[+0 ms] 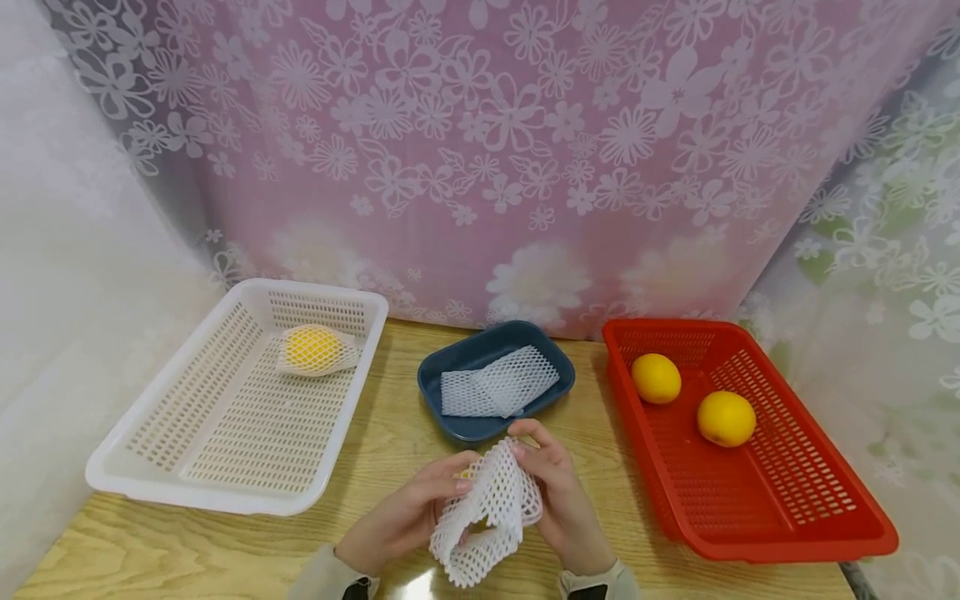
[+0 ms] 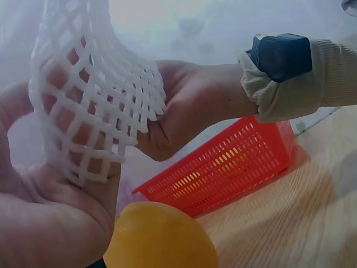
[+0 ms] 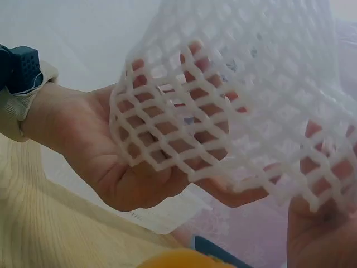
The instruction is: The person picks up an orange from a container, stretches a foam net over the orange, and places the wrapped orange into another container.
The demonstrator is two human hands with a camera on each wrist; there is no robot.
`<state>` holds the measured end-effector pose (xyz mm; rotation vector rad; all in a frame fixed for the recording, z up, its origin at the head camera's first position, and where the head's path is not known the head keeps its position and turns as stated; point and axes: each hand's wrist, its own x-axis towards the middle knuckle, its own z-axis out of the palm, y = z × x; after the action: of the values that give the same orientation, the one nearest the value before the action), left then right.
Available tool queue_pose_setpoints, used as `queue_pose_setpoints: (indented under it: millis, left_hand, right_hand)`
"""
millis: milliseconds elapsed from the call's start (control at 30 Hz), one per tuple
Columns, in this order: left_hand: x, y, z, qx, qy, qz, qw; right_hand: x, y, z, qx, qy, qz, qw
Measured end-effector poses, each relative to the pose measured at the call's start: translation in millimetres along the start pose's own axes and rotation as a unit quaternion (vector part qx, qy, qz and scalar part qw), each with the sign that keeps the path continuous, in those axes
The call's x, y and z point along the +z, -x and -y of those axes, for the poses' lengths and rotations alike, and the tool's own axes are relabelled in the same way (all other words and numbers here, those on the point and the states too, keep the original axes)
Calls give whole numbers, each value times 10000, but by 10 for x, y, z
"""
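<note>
A white foam fruit net [image 1: 498, 492] is spread between my two hands, its wide mouth facing down toward me. My left hand [image 1: 408, 506] grips its left side with the thumb on the mesh. On the upper right edge, my right hand [image 1: 558, 492] pinches the net between thumb and fingers. Through the mesh in the wrist views, fingers of both hands show. A round yellow-orange fruit [image 2: 162, 237] sits below the hands, its top [image 3: 181, 259] just visible in the right wrist view. In the head view it is mostly hidden, and what supports it I cannot tell.
At left stands a white basket [image 1: 345, 408] holding a netted yellow fruit [image 1: 312, 350]. A dark blue tray [image 1: 468, 429] with flat foam nets [image 1: 498, 383] lies ahead. The red basket [image 1: 652, 467] at right holds two yellow fruits [image 1: 726, 419]. A floral curtain [image 1: 480, 167] hangs behind.
</note>
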<state>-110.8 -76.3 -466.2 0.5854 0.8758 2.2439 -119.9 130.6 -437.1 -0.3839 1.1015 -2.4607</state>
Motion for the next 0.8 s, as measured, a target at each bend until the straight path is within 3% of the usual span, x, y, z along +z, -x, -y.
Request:
queue_pose_setpoints:
  millis: [100,200,333,500,800]
  left_hand:
    - [-59,-42,28,15,-71,-556,9984]
    - [-129,-79,48,4,-101,-1252,9921]
    - [-211,-122,100,-124,60,-1785,9838]
    - [-284,-143,182,-39,176,-2137,9767]
    - [-380,-139,250,104,232,-2183,9755]
  right_hand:
    - [-51,-43,-39,75,174,-880,9959]
    - [-118,-82,-98,148,241,-1678,9854]
    - [-212,-135,-196,235,302,-2274,9730]
    - [-322,-190,-341,308,436,-2594,9643]
    - [-431,-176,-416,399,425,-2261,9724]
